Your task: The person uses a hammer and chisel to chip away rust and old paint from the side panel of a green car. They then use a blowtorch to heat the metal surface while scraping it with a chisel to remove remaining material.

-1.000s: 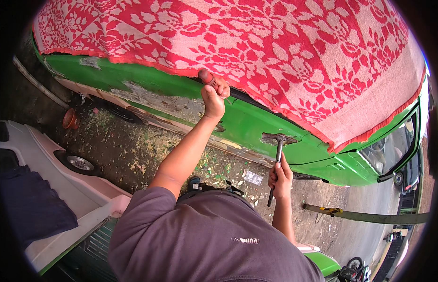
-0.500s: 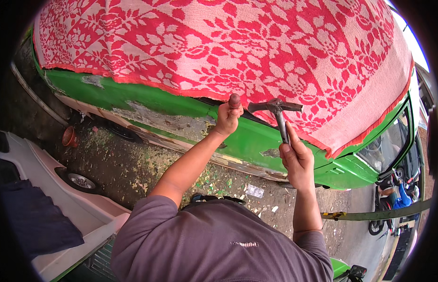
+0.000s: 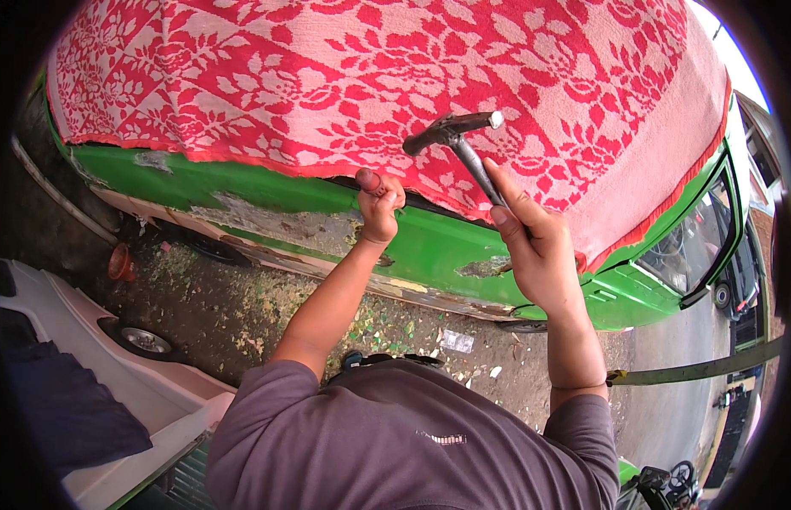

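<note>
My right hand (image 3: 538, 255) grips a hammer (image 3: 474, 166) by its metal handle, with the thumb and forefinger lying along it. The hammer's dark head is raised above the patterned cloth, to the upper right of my left hand. My left hand (image 3: 380, 214) is closed around a tool (image 3: 369, 180) with a rounded reddish-brown end pointing up; the rest of it is hidden, so its kind cannot be told. That hand is at the upper edge of a green vehicle's side panel (image 3: 438, 246), just below the hem of a red and pink floral cloth (image 3: 353, 85).
Bare, scraped patches (image 3: 276, 223) mark the green panel. Paint flakes and a clear plastic wrapper (image 3: 457, 341) litter the ground. At left stand a pale car body (image 3: 179, 361) with a dark cloth (image 3: 73, 404) on it and an orange container (image 3: 121, 262). A pole (image 3: 701, 369) crosses at right.
The hammer has swung upward and to the left, away from my left hand, as my right hand rises. My left hand has shifted slightly left along the panel edge, still closed.
</note>
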`<state>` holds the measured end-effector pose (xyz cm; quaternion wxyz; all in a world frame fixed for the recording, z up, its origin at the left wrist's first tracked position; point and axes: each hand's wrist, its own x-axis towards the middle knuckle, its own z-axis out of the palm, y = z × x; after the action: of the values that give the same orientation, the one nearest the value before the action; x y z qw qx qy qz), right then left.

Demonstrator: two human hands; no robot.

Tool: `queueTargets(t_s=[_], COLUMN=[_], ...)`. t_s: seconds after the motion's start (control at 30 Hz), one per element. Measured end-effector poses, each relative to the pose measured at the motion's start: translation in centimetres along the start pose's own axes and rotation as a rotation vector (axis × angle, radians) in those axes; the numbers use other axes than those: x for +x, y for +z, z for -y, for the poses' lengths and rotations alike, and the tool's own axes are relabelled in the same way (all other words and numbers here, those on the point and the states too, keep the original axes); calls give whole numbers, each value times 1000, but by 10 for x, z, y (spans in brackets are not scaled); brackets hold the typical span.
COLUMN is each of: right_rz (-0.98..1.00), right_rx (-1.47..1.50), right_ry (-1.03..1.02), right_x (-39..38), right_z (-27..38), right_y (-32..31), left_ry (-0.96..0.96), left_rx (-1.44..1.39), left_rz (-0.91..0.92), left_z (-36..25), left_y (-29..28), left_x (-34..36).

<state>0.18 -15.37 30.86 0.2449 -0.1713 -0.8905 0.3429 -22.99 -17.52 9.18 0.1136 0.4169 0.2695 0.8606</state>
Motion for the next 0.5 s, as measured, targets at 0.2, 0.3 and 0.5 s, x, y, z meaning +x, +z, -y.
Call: queueTargets(t_s=[0.2,0.3,0.5], right_rz=[-35,-2,32], right_rx=[140,158,169], right_ry=[9,79,132], right_x=[-2,-5,-6], right_z=[-35,-38,-45], right_y=[5,3,7], left_ry=[28,75,112], left_rx=[-100,-50,-79], left_rz=[-116,-208,-293], left_z=[0,-7,-7], left_y=[-12,-9,-6], left_x=[-1,-3,-4])
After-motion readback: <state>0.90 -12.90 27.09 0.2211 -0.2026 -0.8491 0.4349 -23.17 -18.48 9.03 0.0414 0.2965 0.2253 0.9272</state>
